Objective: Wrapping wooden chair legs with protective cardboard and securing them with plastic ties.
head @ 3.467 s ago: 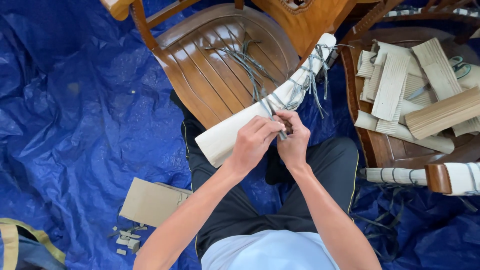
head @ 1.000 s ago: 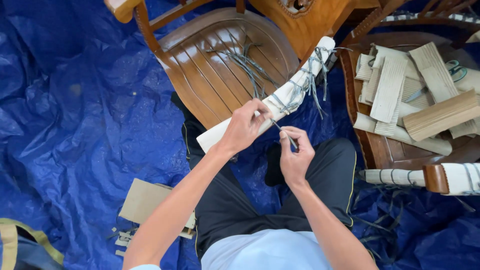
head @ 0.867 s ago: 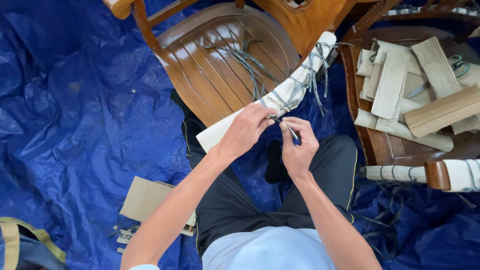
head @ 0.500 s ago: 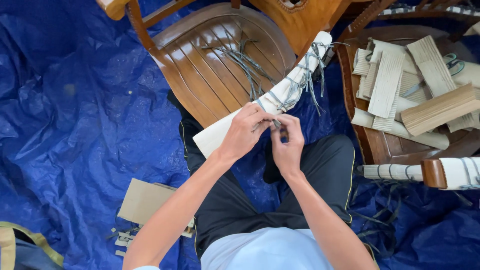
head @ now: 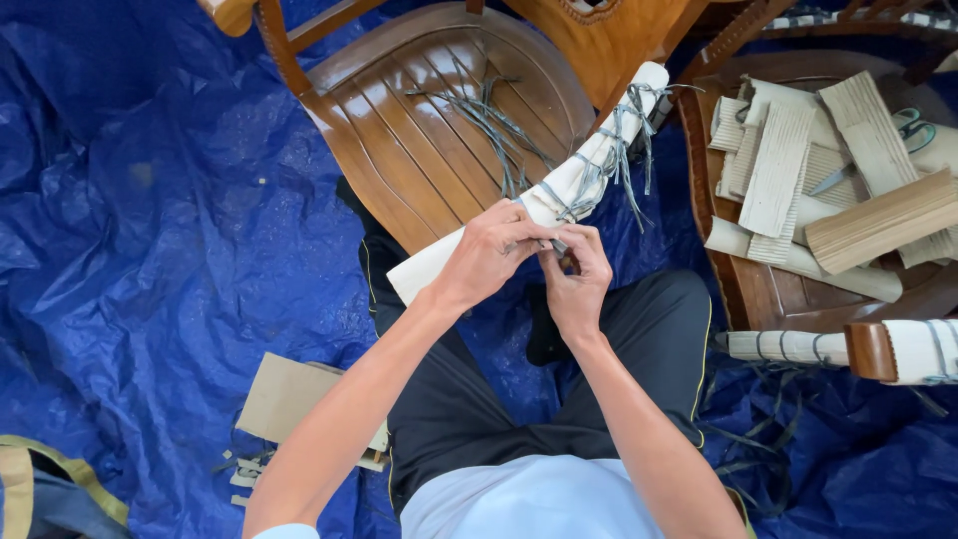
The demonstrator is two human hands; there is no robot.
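Note:
A long part wrapped in pale paper [head: 584, 175] lies slanted across my lap and the edge of a wooden chair seat [head: 399, 130]. Grey plastic strings [head: 619, 135] are tied around its upper half, their loose ends hanging. My left hand [head: 491, 252] grips the wrapped part at its middle, fingers pressed on a string there. My right hand [head: 577, 279] is right beside it, fingertips pinched on the same string. A small dark thing shows between the fingers; I cannot tell what it is.
Loose grey strings [head: 494, 115] lie on the chair seat. A second chair [head: 758, 289] at right holds several corrugated cardboard strips [head: 778, 170] and scissors [head: 898, 135]. A blue tarp [head: 150, 220] covers the floor, with a flat cardboard piece [head: 289, 399] at lower left.
My right hand, which had pulled a little away down and right with the string, has come back against my left hand at the middle of the wrapped part.

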